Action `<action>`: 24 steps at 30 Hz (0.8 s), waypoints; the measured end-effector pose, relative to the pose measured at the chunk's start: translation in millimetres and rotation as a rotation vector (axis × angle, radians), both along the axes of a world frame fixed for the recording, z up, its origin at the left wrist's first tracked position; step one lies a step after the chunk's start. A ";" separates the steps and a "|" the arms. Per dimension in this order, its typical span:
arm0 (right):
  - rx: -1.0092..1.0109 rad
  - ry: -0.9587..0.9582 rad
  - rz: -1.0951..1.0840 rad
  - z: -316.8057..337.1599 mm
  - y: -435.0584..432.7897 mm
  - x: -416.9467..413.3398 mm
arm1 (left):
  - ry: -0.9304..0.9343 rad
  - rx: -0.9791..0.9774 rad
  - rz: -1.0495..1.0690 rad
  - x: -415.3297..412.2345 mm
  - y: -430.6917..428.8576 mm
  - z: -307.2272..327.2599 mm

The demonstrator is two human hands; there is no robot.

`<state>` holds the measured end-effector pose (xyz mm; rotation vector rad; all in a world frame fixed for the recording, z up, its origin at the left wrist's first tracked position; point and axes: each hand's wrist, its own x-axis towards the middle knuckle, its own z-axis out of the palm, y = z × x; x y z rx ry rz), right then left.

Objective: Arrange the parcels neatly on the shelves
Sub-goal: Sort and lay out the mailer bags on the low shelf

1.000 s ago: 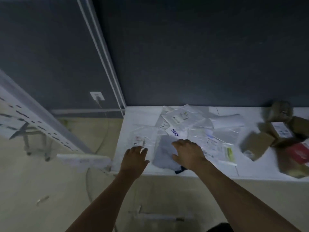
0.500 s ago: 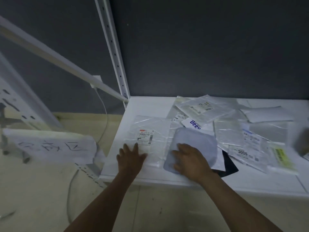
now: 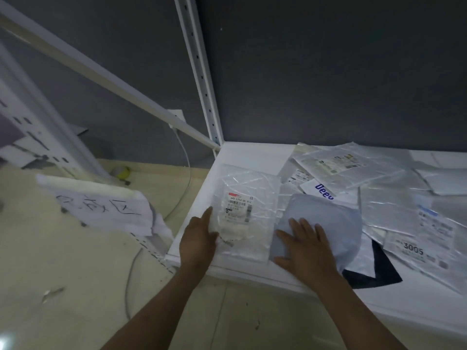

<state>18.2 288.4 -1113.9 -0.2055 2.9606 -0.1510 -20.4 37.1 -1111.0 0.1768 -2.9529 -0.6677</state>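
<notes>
Since the white shelf (image 3: 247,152) is broad and flat, it gives the loose heap of parcels (image 3: 384,195) room to sprawl, and they overlap at odd angles across its right part. Of the 2 parcels nearest the front edge, the clear plastic parcel (image 3: 262,238) lies flat at the shelf's left end, just clear of the heap. The grey-blue parcel (image 3: 326,215) sits just beside it, overlapping a white mailer and a dark mailer (image 3: 374,271). Both look thin, light and limp, so they would probably sag if lifted by 1 corner. The clear one's crinkled film looks slippery, and is better slid flat or pinched along an edge than squeezed. The grey one looks soft and should take a flat palm well. The right hand (image 3: 307,248) lies spread, palm down, on the grey parcel's near end, grasping nothing. The left hand (image 3: 198,245) rests with fingers straight against the clear parcel's left edge, not closed round it. That parcel's printed label (image 3: 238,209) faces up.
</notes>
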 end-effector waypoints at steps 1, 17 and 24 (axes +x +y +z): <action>-0.006 -0.007 0.009 -4.3 2.2 -0.4 | 0.037 -0.074 0.018 4.1 -4.6 1.0; 0.056 -0.036 -0.052 10.9 22.3 5.8 | 0.000 -0.205 -0.305 19.4 25.2 8.0; -0.034 0.010 -0.083 4.9 64.0 23.5 | -0.052 -0.262 -0.632 -0.3 77.6 -4.6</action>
